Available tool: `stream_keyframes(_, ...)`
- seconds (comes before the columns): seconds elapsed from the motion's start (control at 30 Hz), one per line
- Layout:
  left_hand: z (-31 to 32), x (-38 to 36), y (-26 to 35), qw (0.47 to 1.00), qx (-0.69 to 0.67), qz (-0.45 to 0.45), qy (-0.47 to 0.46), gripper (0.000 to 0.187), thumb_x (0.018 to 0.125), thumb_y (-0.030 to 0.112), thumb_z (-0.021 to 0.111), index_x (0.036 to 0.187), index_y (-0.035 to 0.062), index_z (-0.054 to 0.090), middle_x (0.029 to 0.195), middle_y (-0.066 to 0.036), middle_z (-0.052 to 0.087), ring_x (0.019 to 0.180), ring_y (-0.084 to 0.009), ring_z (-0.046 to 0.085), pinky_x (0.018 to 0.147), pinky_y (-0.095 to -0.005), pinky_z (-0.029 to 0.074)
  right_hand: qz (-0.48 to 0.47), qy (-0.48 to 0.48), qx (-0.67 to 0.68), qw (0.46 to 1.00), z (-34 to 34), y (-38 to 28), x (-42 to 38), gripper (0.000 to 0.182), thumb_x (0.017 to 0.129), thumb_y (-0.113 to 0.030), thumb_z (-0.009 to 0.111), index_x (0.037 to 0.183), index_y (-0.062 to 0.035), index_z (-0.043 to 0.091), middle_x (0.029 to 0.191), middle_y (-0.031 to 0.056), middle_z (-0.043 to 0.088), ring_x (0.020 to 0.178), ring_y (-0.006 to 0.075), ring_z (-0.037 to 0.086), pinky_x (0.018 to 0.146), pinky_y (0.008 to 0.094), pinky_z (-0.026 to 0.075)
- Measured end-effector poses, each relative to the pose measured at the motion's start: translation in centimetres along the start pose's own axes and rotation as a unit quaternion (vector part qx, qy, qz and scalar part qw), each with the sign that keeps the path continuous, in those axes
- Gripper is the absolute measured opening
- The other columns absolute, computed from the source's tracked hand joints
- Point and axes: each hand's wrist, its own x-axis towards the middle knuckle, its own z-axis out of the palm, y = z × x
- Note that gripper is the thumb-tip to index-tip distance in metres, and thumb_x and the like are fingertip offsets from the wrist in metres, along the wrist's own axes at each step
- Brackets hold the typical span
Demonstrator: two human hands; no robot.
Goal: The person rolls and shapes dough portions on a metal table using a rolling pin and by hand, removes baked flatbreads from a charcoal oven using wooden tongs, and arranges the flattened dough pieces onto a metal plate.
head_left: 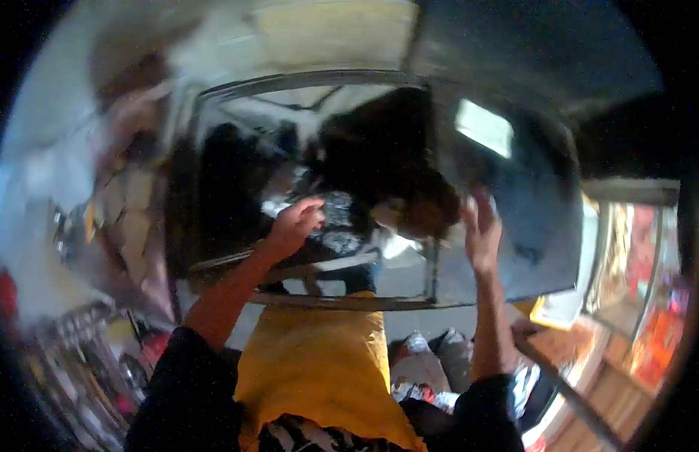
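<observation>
A dark-framed table or stand (312, 303) is before me, its left part a glassy or open pane and its right part a dark panel (515, 226). My left hand (293, 224) is over the left part with its fingers curled in; what they hold, if anything, is hidden. Right beside it shows a silvery, crumpled-looking patch (338, 211). Over the edge of the dark panel my right hand (482, 235) is raised, fingers apart and nothing seen in them. Black, blurred shapes (379, 143) fill much of the pane.
Yellow cloth (312, 346) covers my lap. A pale bright rectangle (483, 128) shows on the dark panel. Mixed small items (86, 361) crowd the lower left. To the right are a metal bar (568, 392), a wooden surface (613, 399) and orange items (658, 339).
</observation>
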Motion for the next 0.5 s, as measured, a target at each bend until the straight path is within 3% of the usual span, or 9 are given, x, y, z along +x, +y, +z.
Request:
stream_keyframes(0.03, -3.6, -3.0, -0.9, 0.993, -0.022, -0.103, 0.054, 0.039, 0.101, 0.025, 0.058, 0.133, 0.0032, 0.055, 0.104, -0.01, 0.07, 0.088, -0.0176, 0.068, 0.079, -0.0324, 0.056, 0.003, -0.04, 0.026, 0.999, 2.4, -3.2, -3.5, 0.053, 0.103, -0.023, 0.056, 0.144, 0.0077, 0.043, 0.145, 0.0198, 0.051, 0.131, 0.0264, 0.052, 0.105, 0.0363, 0.044)
stream_keyframes(0.07, -7.4, -5.3, -3.6, 0.982, -0.098, -0.114, 0.116, 0.037, 0.1, 0.027, 0.06, 0.128, 0.0047, 0.058, 0.101, -0.01, 0.07, 0.086, -0.0171, 0.068, 0.072, -0.032, 0.056, 0.053, -0.079, 0.077, 0.992, 5.0, -3.2, -6.6, 0.052, 0.104, -0.022, 0.056, 0.145, 0.0065, 0.043, 0.146, 0.0178, 0.051, 0.129, 0.0258, 0.053, 0.103, 0.0362, 0.047)
stream_keyframes(0.17, -22.2, -12.5, -9.5, 0.965, -0.043, -0.065, 0.251, 0.033, 0.1, 0.031, 0.058, 0.124, 0.0084, 0.061, 0.101, -0.008, 0.07, 0.083, -0.0158, 0.068, 0.067, -0.0316, 0.054, 0.092, -0.108, 0.128, 0.982, 12.7, -3.1, -16.9, 0.048, 0.101, -0.028, 0.058, 0.134, 0.0074, 0.054, 0.124, 0.0145, 0.063, 0.108, 0.0175, 0.059, 0.091, 0.0328, 0.05)
stream_keyframes(0.23, -30.5, -16.6, -7.9, 0.909, -0.154, -0.062, 0.381, 0.027, 0.096, 0.034, 0.063, 0.108, 0.0096, 0.063, 0.085, -0.002, 0.065, 0.072, -0.0143, 0.063, 0.056, -0.0307, 0.052, 0.061, -0.156, 0.046, 0.985, 16.1, -0.9, -22.9, 0.046, 0.101, -0.028, 0.057, 0.13, 0.0071, 0.055, 0.108, 0.0118, 0.067, 0.093, 0.0151, 0.064, 0.077, 0.0311, 0.053)
stream_keyframes(0.3, -41.1, -19.0, -11.2, 0.882, -0.17, -0.034, 0.438, 0.027, 0.095, 0.033, 0.063, 0.107, 0.0092, 0.062, 0.083, -0.001, 0.064, 0.071, -0.0137, 0.062, 0.058, -0.0291, 0.051, 0.012, -0.187, 0.032, 0.982, 20.0, -0.5, -26.6, 0.044, 0.099, -0.029, 0.057, 0.126, 0.006, 0.058, 0.095, 0.0084, 0.068, 0.08, 0.0151, 0.066, 0.068, 0.0302, 0.052)
stream_keyframes(0.37, -53.7, -20.2, -21.9, 0.892, 0.015, -0.057, 0.448, 0.027, 0.095, 0.033, 0.061, 0.109, 0.0095, 0.062, 0.079, -0.001, 0.062, 0.073, -0.0135, 0.063, 0.059, -0.0284, 0.051, 0.098, -0.188, -0.003, 0.977, 22.9, 0.0, -30.2, 0.04, 0.097, -0.029, 0.057, 0.123, 0.0024, 0.062, 0.089, 0.0064, 0.068, 0.074, 0.0159, 0.068, 0.062, 0.0301, 0.051)
stream_keyframes(0.5, -57.5, -23.9, -19.4, 0.843, -0.089, -0.082, 0.524, 0.02, 0.093, 0.025, 0.064, 0.102, 0.0077, 0.066, 0.083, -0.003, 0.068, 0.079, -0.0188, 0.067, 0.067, -0.0322, 0.054, 0.24, -0.206, 0.039, 0.948, 26.5, -1.4, -32.8, 0.039, 0.093, -0.026, 0.065, 0.121, 0.0007, 0.065, 0.096, 0.0114, 0.071, 0.08, 0.0193, 0.07, 0.071, 0.0318, 0.054)
